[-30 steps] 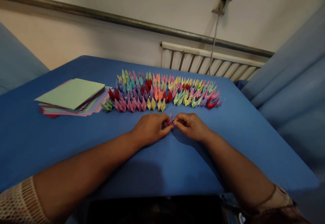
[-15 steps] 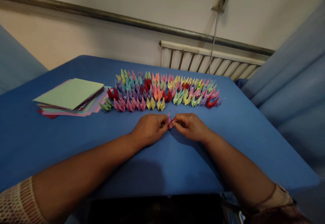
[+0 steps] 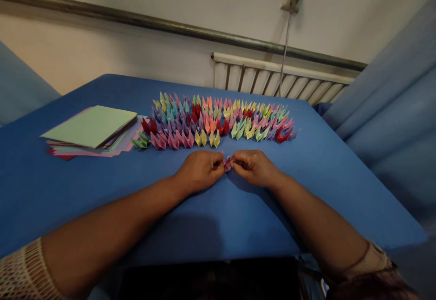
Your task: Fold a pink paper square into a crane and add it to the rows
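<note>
A small pink origami crane (image 3: 227, 164) is pinched between my two hands, just above the blue tabletop. My left hand (image 3: 201, 169) grips its left side with thumb and forefinger, the other fingers curled in. On the opposite side, the fingertips of my right hand (image 3: 255, 167) pinch the paper. Parts of the crane are hidden behind the fingers. Just beyond my hands stand rows of folded paper cranes (image 3: 207, 125) in pink, red, yellow, green, purple and blue.
On the left lies a stack of coloured paper sheets (image 3: 90, 127), pale green on top. The blue table (image 3: 143, 232) reaches back to a wall with a metal rail (image 3: 163, 27) and a radiator (image 3: 265, 66). Blue curtains (image 3: 395, 109) hang at the right.
Both hands stay pinched on the pink paper crane, with only a slight shift of the fingers and paper. The whole view has moved slightly.
</note>
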The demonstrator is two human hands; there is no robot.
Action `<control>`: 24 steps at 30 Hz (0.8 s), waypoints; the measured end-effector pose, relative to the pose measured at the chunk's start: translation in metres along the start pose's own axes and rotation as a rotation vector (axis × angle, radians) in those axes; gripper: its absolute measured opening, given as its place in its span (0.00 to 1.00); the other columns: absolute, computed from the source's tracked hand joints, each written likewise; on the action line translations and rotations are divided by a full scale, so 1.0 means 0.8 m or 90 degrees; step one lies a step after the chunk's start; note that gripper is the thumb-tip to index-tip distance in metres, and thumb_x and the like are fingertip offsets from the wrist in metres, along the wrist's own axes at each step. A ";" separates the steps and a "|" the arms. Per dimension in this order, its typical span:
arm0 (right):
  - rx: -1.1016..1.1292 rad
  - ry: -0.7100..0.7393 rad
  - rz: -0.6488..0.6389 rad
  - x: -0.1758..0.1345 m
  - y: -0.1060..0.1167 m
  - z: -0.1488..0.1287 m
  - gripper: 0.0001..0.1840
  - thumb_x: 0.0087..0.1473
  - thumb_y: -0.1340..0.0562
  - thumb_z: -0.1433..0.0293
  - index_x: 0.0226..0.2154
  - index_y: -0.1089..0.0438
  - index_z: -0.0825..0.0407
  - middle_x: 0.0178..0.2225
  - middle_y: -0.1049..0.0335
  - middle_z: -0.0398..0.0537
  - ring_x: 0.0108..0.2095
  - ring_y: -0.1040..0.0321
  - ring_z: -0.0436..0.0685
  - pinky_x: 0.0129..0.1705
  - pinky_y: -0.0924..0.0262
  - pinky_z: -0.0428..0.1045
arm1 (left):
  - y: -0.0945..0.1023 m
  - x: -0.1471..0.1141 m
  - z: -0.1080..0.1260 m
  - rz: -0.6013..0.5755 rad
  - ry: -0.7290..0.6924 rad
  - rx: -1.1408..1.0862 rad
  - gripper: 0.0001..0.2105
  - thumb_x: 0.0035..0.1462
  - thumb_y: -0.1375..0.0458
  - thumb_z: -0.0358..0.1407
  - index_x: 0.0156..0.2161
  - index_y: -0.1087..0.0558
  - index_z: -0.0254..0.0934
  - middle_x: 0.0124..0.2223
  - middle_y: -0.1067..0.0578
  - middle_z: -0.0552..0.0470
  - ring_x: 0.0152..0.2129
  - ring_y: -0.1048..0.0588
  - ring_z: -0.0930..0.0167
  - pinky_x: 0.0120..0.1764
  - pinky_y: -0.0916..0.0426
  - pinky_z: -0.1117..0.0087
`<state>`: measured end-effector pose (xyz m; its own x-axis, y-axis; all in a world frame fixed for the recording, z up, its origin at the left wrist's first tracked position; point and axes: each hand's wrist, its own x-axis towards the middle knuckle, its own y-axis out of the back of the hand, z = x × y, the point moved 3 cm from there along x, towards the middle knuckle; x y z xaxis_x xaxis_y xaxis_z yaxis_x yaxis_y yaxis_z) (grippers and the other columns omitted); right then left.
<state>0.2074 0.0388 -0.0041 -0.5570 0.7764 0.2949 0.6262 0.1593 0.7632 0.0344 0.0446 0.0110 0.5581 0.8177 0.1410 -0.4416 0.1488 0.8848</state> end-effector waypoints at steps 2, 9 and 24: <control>-0.012 -0.004 0.005 0.000 0.000 0.001 0.07 0.57 0.42 0.74 0.31 0.29 0.52 0.27 0.30 0.42 0.27 0.36 0.49 0.31 0.47 0.45 | 0.000 -0.001 0.001 0.006 -0.001 0.001 0.10 0.54 0.46 0.35 0.23 0.33 0.37 0.21 0.32 0.56 0.19 0.35 0.73 0.25 0.49 0.71; -0.048 -0.027 0.049 0.002 0.004 0.006 0.05 0.56 0.42 0.74 0.31 0.30 0.51 0.29 0.29 0.44 0.28 0.36 0.50 0.31 0.47 0.45 | -0.001 -0.001 0.000 -0.001 -0.001 -0.008 0.10 0.57 0.48 0.35 0.25 0.31 0.37 0.21 0.30 0.55 0.20 0.34 0.73 0.25 0.48 0.72; 0.004 -0.068 0.221 0.018 -0.002 0.053 0.04 0.57 0.42 0.72 0.33 0.31 0.51 0.29 0.31 0.44 0.29 0.34 0.51 0.33 0.42 0.45 | -0.021 -0.003 0.005 -0.123 -0.071 0.037 0.10 0.60 0.48 0.38 0.30 0.28 0.38 0.27 0.25 0.54 0.23 0.30 0.71 0.27 0.46 0.71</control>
<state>0.2215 0.0753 -0.0255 -0.2510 0.8439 0.4741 0.7711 -0.1217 0.6250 0.0432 0.0379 -0.0028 0.7047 0.7094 0.0115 -0.2788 0.2620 0.9239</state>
